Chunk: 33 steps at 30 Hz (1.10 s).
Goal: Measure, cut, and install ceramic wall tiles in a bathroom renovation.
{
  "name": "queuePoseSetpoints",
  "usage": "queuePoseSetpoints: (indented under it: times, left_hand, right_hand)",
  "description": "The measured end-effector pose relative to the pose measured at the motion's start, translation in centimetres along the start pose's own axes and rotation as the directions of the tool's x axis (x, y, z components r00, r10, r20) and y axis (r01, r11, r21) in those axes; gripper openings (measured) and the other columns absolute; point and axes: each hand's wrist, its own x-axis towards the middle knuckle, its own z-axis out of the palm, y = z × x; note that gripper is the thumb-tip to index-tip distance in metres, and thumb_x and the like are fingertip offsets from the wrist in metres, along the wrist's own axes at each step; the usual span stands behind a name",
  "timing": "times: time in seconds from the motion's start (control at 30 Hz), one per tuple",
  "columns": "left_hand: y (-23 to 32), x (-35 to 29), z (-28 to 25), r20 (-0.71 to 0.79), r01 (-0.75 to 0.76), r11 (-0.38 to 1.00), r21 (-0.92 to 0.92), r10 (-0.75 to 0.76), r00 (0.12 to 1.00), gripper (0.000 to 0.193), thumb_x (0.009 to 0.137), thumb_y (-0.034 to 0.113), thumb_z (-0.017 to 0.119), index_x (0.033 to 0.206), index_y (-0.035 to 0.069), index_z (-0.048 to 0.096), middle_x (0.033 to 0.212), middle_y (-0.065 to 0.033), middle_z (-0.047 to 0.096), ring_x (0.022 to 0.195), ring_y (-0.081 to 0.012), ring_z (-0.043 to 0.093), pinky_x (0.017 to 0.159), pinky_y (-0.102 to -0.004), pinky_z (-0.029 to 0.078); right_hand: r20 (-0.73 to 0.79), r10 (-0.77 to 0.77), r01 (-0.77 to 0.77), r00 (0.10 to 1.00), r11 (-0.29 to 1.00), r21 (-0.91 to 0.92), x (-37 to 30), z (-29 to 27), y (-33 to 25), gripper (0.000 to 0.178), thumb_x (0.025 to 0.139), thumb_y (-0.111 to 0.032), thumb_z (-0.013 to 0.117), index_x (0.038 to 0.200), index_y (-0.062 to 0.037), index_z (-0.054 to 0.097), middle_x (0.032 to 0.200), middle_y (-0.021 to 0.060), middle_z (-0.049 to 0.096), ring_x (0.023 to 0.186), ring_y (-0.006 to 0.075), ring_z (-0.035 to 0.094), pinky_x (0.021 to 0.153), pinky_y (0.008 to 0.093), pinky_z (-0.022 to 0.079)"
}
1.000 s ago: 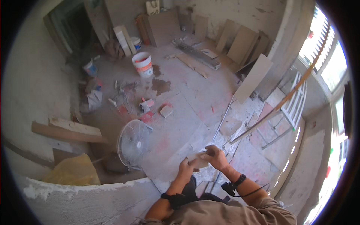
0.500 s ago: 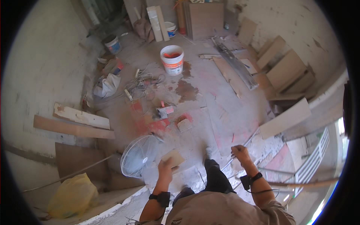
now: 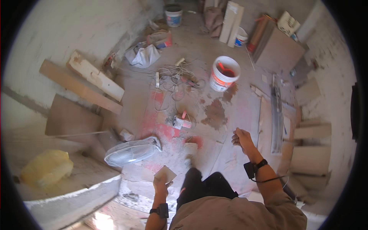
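Note:
My left hand (image 3: 161, 185) is closed on a small flat tan square piece (image 3: 166, 173), which looks like a tile, and holds it low by my left leg. Ahead of my right leg is my right hand (image 3: 243, 142), raised above the floor with its fingers curled in and nothing visible in them. A floor fan (image 3: 132, 152) with a wire cage is near my left hand. Beyond my feet, a power tool with a red handle (image 3: 181, 121) lies on the red-stained floor (image 3: 150, 136).
A white bucket with an orange band (image 3: 221, 83) stands ahead beside wet stains. Tangled cables and a power strip (image 3: 157, 79) lie left of it. Boards (image 3: 100, 80) lean at the left wall, panels (image 3: 311, 157) at the right. A long metal tool (image 3: 276, 119) lies on the floor.
My view has swung to the left and I have stepped forward. My right hand has moved forward, nearer the bucket. The tan piece is still in my left hand.

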Motion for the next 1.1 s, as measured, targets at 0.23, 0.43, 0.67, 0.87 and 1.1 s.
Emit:
queuePoseSetpoints:
  times: [0.23,0.43,0.67,0.87,1.1]
  left_hand:
    - [-0.3,4.8,9.5,-0.199,-0.14,0.989,-0.053,0.127,0.972,0.032,0.093,0.015,0.06,0.118,-0.004,0.052,0.105,-0.0146,0.062,0.085,-0.0261,0.066,0.064,-0.037,0.061]
    - [-6.7,11.7,15.5,-0.225,-0.108,0.99,-0.089,0.085,0.971,0.035,0.094,0.02,0.062,0.118,-0.005,0.053,0.106,-0.0152,0.064,0.085,-0.0244,0.068,0.064,-0.0333,0.059]
    - [-26.3,28.2,17.2,-0.256,-0.121,0.976,-0.184,0.071,0.964,0.035,0.093,0.022,0.061,0.112,-0.007,0.059,0.096,-0.0133,0.068,0.079,-0.0178,0.065,0.064,-0.0301,0.055]
    - [-38.3,37.8,17.7,-0.33,-0.084,0.996,-0.045,0.064,0.942,0.038,0.093,0.025,0.06,0.11,-0.009,0.06,0.088,-0.0131,0.069,0.077,-0.0158,0.063,0.066,-0.031,0.052]
    - [-39.8,42.3,20.3,-0.244,-0.159,0.985,0.07,0.171,0.955,0.038,0.093,0.025,0.061,0.109,-0.009,0.061,0.088,-0.0107,0.069,0.079,-0.0147,0.063,0.067,-0.0305,0.052]
  right_hand:
    - [0.208,0.239,-0.212,0.948,0.967,-0.144,17.4,1.0,1.0,0.043,0.094,-0.049,0.057,0.093,-0.0059,0.06,0.072,0.0059,0.063,0.061,0.0192,0.062,0.058,0.0327,0.052]
    - [0.382,0.408,-0.225,0.829,0.869,-0.441,36.2,5.0,5.1,0.046,0.095,-0.052,0.053,0.098,-0.0058,0.06,0.078,0.0049,0.063,0.061,0.0167,0.06,0.059,0.0318,0.052]
    - [0.422,0.446,-0.044,0.79,0.726,-0.686,50.9,13.1,15.4,0.054,0.094,-0.057,0.053,0.102,-0.0036,0.06,0.086,0.0059,0.063,0.075,0.0169,0.063,0.068,0.0328,0.054]
    - [0.474,0.476,-0.108,0.741,0.781,-0.615,61.6,19.0,27.5,0.067,0.088,-0.067,0.052,0.105,-0.0027,0.057,0.089,0.0077,0.063,0.081,0.0204,0.062,0.076,0.0353,0.052]
    - [0.576,0.409,-0.43,0.707,0.896,-0.109,67.9,22.3,30.2,0.029,0.088,-0.028,0.065,0.099,-0.0025,0.057,0.086,0.0099,0.061,0.081,0.0255,0.063,0.076,0.0395,0.056]
